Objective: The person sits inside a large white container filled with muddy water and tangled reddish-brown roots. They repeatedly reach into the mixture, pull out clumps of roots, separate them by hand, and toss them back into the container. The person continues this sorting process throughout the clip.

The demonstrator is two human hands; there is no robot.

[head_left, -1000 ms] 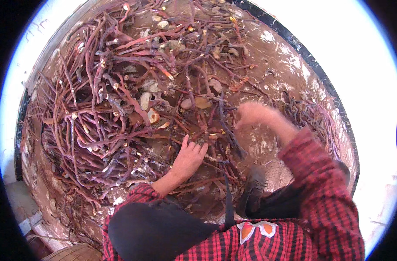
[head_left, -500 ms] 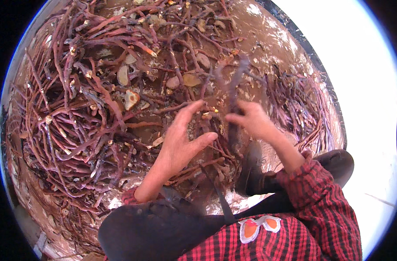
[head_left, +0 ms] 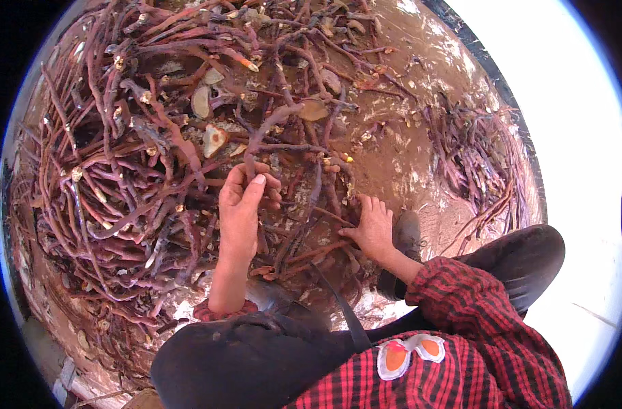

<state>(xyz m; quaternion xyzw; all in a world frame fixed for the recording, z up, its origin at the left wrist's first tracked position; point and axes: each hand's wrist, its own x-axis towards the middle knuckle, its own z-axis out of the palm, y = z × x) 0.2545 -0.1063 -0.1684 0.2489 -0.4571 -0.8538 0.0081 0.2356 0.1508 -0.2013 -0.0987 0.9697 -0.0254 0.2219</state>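
My left hand (head_left: 243,204) is closed around a thick, reddish-brown root (head_left: 273,124), which sticks up from between thumb and fingers and bends to the right at its far end. To its right, my right hand (head_left: 374,232) rests low over the pile, thumb and fingers apart, close to the end of a thin root (head_left: 333,217). Between the two hands lie more loose roots (head_left: 315,184), some dark and crossing one another. Whether the right fingertips touch the thin root is hard to see.
A large tangled heap of roots (head_left: 130,198) covers the left side. A smaller bundle (head_left: 471,153) lies at the right. Cut pale slices (head_left: 214,140) and flat brown pieces (head_left: 313,110) are scattered ahead. My shoe (head_left: 408,235) is beside the right hand.
My left hand was open and has closed on a root, moving left. My right hand has come down and nearer to me. A blurred dark root beside it is no longer there.
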